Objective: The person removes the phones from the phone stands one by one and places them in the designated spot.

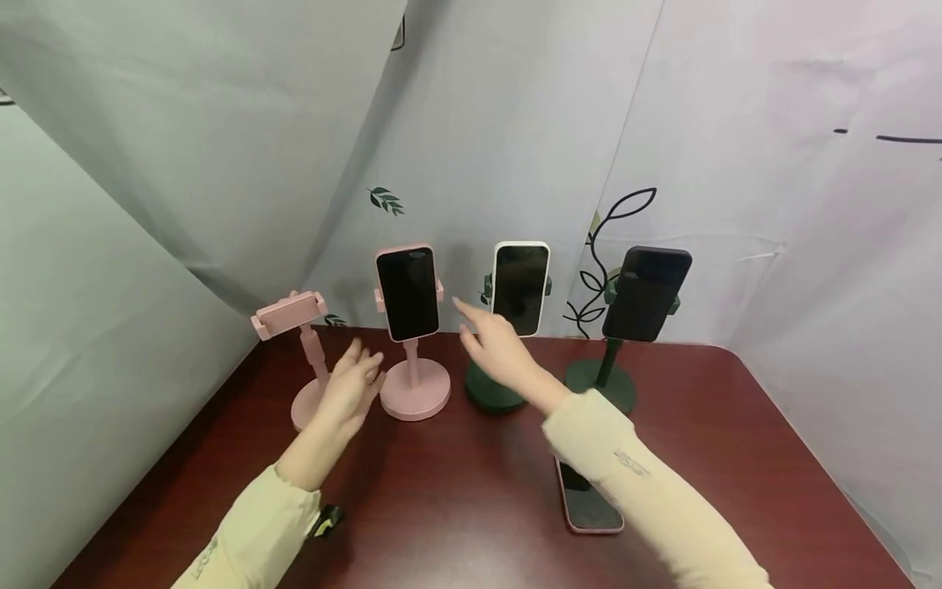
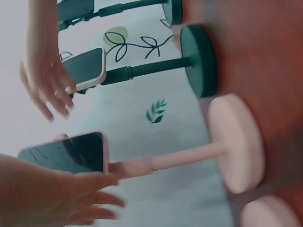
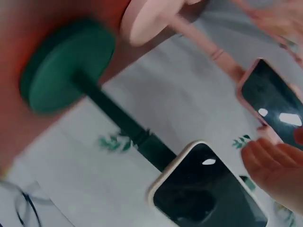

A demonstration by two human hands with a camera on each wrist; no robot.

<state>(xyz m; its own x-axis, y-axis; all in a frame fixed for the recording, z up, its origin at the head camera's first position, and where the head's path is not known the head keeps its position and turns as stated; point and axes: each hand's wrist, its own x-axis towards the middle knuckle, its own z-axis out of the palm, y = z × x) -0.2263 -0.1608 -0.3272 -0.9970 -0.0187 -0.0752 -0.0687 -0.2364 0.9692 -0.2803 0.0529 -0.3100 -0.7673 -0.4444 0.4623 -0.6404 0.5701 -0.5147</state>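
Closest to me, two pale sleeves (image 1: 253, 528) reach in over the dark red counter (image 1: 456, 507), a small dark thing (image 1: 327, 519) showing beside the left one. A flat phone (image 1: 594, 503) lies face up under the line of the right sleeve, which hides part of it.

Beyond that is the left hand (image 1: 352, 388), its fingers loosely spread, just in front of the pink stand (image 1: 415, 397). The right hand (image 1: 499, 343) comes across from the other side, fingers apart and the forefinger out straight toward the pink phone (image 1: 408, 294). That phone sits upright in the pink stand's clamp, between the two hands; I can't tell whether either hand touches it.

To its left is a second pink stand, the side stand (image 1: 290, 315), with its clamp tilted. To the right, a green stand (image 1: 495, 388) holds a white-rimmed phone (image 1: 521, 282), partly behind the right hand, and the far-right stand (image 1: 602, 383), also green, holds a black phone (image 1: 648, 294), leaning. Behind everything hangs a pale cloth (image 1: 530, 123) printed with leaves.
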